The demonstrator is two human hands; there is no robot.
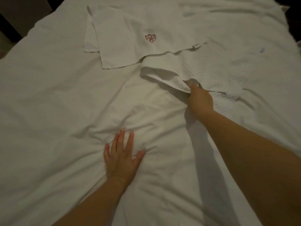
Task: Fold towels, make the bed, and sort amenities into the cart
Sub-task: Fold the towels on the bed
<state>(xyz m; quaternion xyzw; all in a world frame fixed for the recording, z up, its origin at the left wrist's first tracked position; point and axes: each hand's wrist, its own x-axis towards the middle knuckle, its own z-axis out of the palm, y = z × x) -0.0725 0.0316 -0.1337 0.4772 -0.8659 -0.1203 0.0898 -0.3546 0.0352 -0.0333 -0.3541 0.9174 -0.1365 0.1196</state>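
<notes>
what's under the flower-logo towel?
A white layer pokes out left of the flower-logo towel; the waffle towel, which the right hand grips, seems to run under its near edge. The rest is covered.

The light is dim. A dark brown panel (27, 8) fills the upper left; the upper right corner (293, 25) is black.

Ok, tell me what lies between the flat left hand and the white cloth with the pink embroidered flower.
In the head view, only bare, creased white bed sheet lies between the left hand and the white flower-embroidered cloth.
</notes>
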